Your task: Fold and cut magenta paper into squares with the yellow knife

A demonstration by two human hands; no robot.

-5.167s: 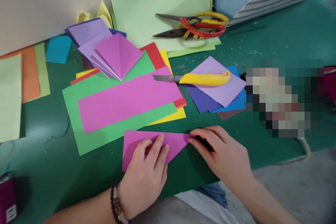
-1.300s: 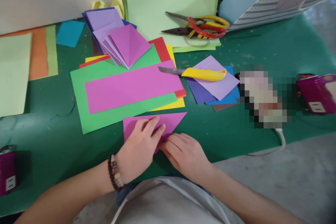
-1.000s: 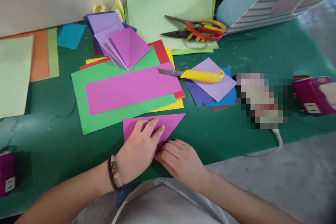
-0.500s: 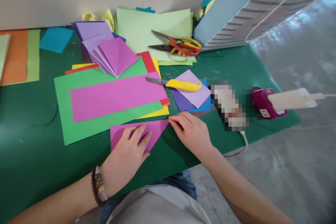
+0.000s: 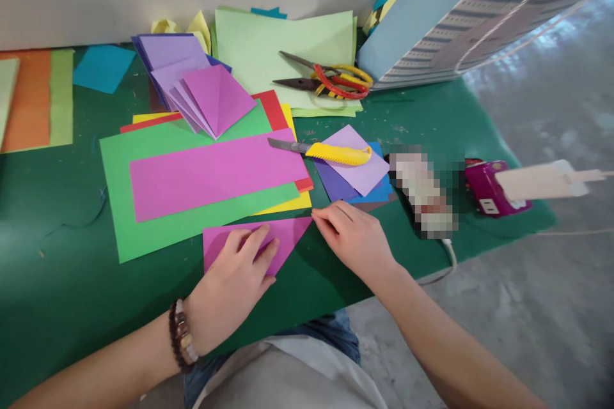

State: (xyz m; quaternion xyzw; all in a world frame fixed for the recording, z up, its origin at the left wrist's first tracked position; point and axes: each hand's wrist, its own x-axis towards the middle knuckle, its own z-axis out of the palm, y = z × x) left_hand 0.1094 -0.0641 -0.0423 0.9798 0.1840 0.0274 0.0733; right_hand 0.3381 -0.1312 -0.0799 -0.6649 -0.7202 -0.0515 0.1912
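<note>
The left hand (image 5: 235, 287) is pressing flat, fingers spread and not clasping anything, on the folded pink triangle (image 5: 288, 235), which is lying on the green mat (image 5: 57, 294) in the lower centre of the frame. The right hand (image 5: 357, 244) is curling its fingers close together, and its fingertips (image 5: 317, 218) are touching the triangle's right-hand tip. Whether they are pinching the paper or only pressing it cannot be told. A beaded bracelet (image 5: 181, 342) is sitting on the left wrist.

Just above the triangle, a long pink strip (image 5: 211, 172) is lying on a green sheet (image 5: 144, 236), with red and yellow sheets (image 5: 288, 203) peeking out beneath it at the right. The triangle's upper edge is running right beside the green sheet's lower edge.

A yellow-handled knife (image 5: 338, 153) is resting right of centre, its blade reaching over the strip's end and its handle lying across a lilac square (image 5: 359, 172) that is topping a small pile of blue and violet squares. Towards the upper left, a fan of folded purple pieces (image 5: 211, 96) is overlapping the green sheet's top edge. At the upper centre, scissors (image 5: 330, 77) with red and yellow handles are lying on a pale green sheet (image 5: 268, 45). A magenta power strip (image 5: 494, 188) is sitting at the mat's right edge.
</note>
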